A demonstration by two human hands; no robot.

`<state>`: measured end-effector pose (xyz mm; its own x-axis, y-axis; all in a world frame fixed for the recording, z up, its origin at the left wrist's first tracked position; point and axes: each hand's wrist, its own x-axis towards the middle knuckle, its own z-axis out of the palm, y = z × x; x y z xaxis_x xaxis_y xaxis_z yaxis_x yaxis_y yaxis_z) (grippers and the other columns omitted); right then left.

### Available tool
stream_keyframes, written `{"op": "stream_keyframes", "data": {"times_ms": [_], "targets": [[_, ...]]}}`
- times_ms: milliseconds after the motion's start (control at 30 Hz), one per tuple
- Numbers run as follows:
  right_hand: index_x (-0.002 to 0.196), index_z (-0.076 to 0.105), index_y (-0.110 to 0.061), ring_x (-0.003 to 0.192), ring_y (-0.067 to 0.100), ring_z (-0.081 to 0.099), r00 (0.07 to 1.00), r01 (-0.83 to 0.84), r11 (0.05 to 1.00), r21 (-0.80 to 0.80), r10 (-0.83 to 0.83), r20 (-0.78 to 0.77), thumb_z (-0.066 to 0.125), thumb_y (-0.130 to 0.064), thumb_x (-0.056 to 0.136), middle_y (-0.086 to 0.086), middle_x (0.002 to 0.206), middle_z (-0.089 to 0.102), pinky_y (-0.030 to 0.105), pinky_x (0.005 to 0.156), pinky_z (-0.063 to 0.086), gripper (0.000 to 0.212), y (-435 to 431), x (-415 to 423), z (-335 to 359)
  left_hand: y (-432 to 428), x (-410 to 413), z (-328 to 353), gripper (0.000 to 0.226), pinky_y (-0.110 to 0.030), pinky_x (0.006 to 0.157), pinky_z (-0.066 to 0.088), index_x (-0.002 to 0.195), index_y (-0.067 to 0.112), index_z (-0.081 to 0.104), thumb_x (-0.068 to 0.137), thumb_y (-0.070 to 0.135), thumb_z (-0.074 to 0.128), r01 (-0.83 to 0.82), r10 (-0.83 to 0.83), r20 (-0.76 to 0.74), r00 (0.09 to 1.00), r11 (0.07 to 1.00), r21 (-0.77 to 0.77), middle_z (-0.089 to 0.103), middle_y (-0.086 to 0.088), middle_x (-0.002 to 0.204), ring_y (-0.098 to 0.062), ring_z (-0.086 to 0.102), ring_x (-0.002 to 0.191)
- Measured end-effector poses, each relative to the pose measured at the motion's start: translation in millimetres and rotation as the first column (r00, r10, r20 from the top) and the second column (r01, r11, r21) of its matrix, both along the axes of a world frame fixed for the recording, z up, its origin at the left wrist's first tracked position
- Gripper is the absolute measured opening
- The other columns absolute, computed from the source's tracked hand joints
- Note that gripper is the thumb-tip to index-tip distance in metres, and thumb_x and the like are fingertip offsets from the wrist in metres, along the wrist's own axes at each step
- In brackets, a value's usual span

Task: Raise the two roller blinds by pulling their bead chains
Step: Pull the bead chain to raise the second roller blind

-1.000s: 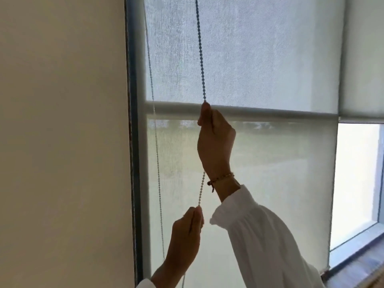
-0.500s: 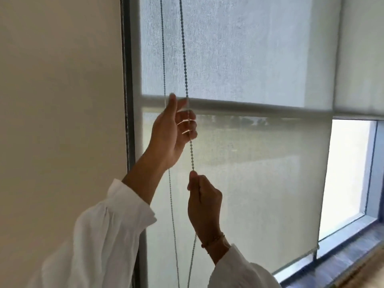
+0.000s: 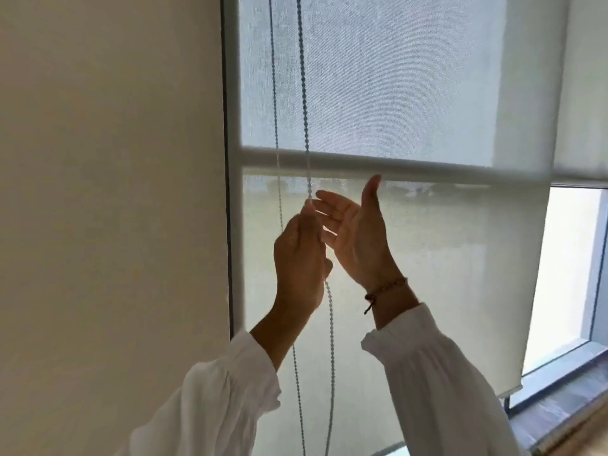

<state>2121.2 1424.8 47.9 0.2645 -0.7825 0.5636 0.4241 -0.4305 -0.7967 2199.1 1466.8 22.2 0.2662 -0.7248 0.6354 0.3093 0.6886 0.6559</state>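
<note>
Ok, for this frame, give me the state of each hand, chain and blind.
Left hand: closed, gripping the bead chain.
Right hand: open, fingers spread, touching nothing.
Bead chain: hanging as two strands, right strand held.
Near blind: partly raised, bottom edge just above the sill.
Far blind: raised higher.

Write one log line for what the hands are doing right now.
left hand: gripping bead chain | right hand: open, off chain | blind: partly raised

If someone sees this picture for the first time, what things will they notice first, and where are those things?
In the centre, the left hand pinches the bead chain, which hangs in front of the blind. Just right of it, the right hand is open, fingers spread, holding nothing. At far right, bright bare window shows beside the blind.
</note>
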Motion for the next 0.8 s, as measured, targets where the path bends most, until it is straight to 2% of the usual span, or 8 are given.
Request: {"op": "stream_keyframes", "data": {"times_ms": [100, 200, 300, 400, 533, 633, 700, 800], "targets": [[0.121, 0.049, -0.004, 0.105, 0.029, 0.061, 0.997, -0.074, 0.997, -0.020, 0.075, 0.022, 0.018, -0.060, 0.090, 0.016, 0.118, 0.059, 0.046, 0.100, 0.045, 0.070, 19, 6, 26, 4, -1, -45, 0.035, -0.018, 0.041, 0.022, 0.056, 0.019, 0.045, 0.079, 0.044, 0.048, 0.014, -0.022, 0.049, 0.999, 0.988, 0.151, 0.036, 0.010, 0.040, -0.003, 0.029, 0.035], [0.107, 0.056, -0.004, 0.083, 0.022, 0.067, 0.999, -0.025, 0.998, -0.054, 0.027, 0.023, 0.037, -0.048, 0.093, 0.013, 0.102, 0.064, 0.040, 0.075, 0.059, 0.050, 38, 16, 46, 12, -2, -74, 0.034, -0.019, 0.040, 0.019, 0.054, 0.021, 0.044, 0.072, 0.048, 0.051, 0.023, -0.036, 0.071, 0.997, 0.982, 0.186, 0.034, 0.009, 0.042, -0.005, 0.026, 0.037], [0.076, 0.063, -0.009, 0.042, 0.006, 0.046, 0.955, 0.255, 0.965, -0.054, -0.242, 0.173, 0.049, -0.037, 0.092, -0.001, 0.060, 0.058, 0.019, 0.036, 0.037, 0.035, 47, 28, 56, 15, 0, -77, 0.033, -0.021, 0.042, 0.018, 0.051, 0.024, 0.045, 0.073, 0.048, 0.050, -0.020, 0.000, 0.125, 0.992, 0.987, 0.162, 0.033, 0.009, 0.044, -0.007, 0.024, 0.040], [0.054, 0.059, -0.021, 0.039, 0.006, 0.036, 0.838, 0.518, 0.848, -0.109, -0.479, 0.260, 0.051, -0.032, 0.092, -0.013, 0.039, 0.046, 0.023, 0.043, 0.029, 0.041, 49, 35, 56, 17, -3, -72, 0.032, -0.024, 0.045, 0.019, 0.052, 0.023, 0.048, 0.072, 0.049, 0.048, -0.004, -0.013, 0.129, 0.992, 0.991, 0.132, 0.036, 0.006, 0.045, -0.011, 0.028, 0.043], [0.050, 0.053, -0.028, 0.045, 0.007, 0.038, 0.774, 0.625, 0.748, -0.223, -0.555, 0.305, 0.048, -0.032, 0.093, -0.017, 0.036, 0.046, 0.031, 0.058, 0.033, 0.044, 60, 28, 52, 24, -3, -63, 0.032, -0.016, 0.042, 0.033, 0.062, 0.019, 0.052, 0.078, 0.046, 0.044, -0.023, -0.002, 0.174, 0.985, 0.989, 0.143, 0.046, 0.010, 0.044, -0.005, 0.041, 0.041], [0.050, 0.052, -0.029, 0.045, 0.004, 0.039, 0.771, 0.630, 0.733, -0.256, -0.550, 0.322, 0.048, -0.031, 0.093, -0.019, 0.037, 0.046, 0.032, 0.060, 0.033, 0.043, 79, 16, 53, 29, 2, -40, 0.033, -0.025, 0.064, 0.055, 0.087, 0.015, 0.057, 0.089, 0.042, 0.038, 0.052, -0.061, 0.047, 0.997, 0.984, 0.169, 0.067, -0.004, 0.085, -0.014, 0.066, 0.074], [0.052, 0.052, -0.029, 0.044, 0.004, 0.039, 0.763, 0.642, 0.721, -0.261, -0.566, 0.313, 0.048, -0.031, 0.093, -0.020, 0.038, 0.047, 0.031, 0.058, 0.034, 0.041, 92, 8, 49, 39, 5, -15, 0.035, -0.034, 0.081, 0.053, 0.107, 0.014, 0.054, 0.093, 0.038, 0.033, 0.075, -0.074, -0.011, 0.997, 0.989, 0.128, 0.059, -0.009, 0.120, -0.023, 0.060, 0.107], [0.055, 0.053, -0.027, 0.041, 0.003, 0.040, 0.747, 0.665, 0.707, -0.243, -0.617, 0.249, 0.048, -0.034, 0.092, -0.020, 0.041, 0.049, 0.029, 0.052, 0.035, 0.038, 109, 4, 22, 60, 9, 26, 0.039, -0.039, 0.092, 0.047, 0.122, 0.012, 0.047, 0.095, 0.034, 0.030, 0.122, -0.121, -0.028, 0.992, 0.992, 0.036, 0.053, -0.006, 0.129, -0.024, 0.054, 0.117]]}}
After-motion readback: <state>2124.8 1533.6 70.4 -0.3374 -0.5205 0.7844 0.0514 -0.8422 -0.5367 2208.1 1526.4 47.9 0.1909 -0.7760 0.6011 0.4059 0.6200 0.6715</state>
